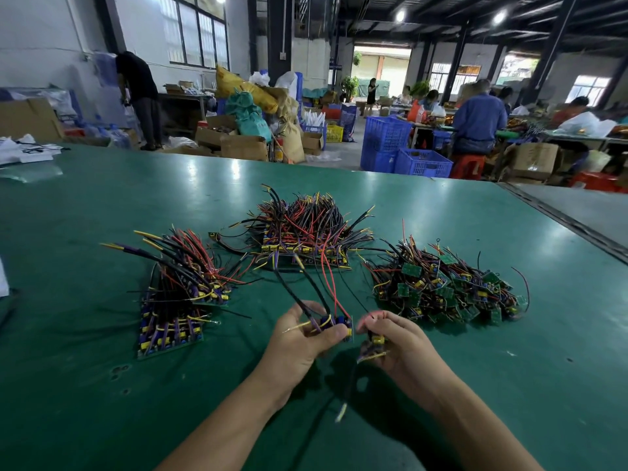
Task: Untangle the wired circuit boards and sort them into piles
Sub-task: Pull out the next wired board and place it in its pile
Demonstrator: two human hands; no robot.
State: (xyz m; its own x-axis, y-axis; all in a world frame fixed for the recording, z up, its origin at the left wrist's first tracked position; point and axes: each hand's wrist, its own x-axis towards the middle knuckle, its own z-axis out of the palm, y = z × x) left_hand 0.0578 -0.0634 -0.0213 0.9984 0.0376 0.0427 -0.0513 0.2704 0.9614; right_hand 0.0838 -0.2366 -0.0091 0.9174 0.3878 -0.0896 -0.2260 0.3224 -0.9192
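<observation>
I am holding both hands low over the near part of the green table (102, 402), and my forearms are coming in from the near edge and meeting toward the middle. My left hand (306, 338) is turning its palm to the right. Its thumb and curled fingers are pinching a small wired board (339, 322), and the black and red wires (306, 287) of this board are rising away toward the far pile (306, 232). My right hand (397, 345) is just beside it with the fingers bent, and it is gripping a second board (373, 348) between thumb and fingertips. A dark wire (342, 410) with a yellow tip is hanging down from it between my wrists. The two boards are very near each other, but I cannot tell if they are touching.

Beyond my hands three heaps are lying on the table. The left pile (176, 300) is showing boards packed in tidy rows, with its wires leaning to the far left. The far pile in the middle is also sitting in a row, with its wires bunching upward. The right pile (445, 287) is lying loose and tangled, with green boards facing every way
</observation>
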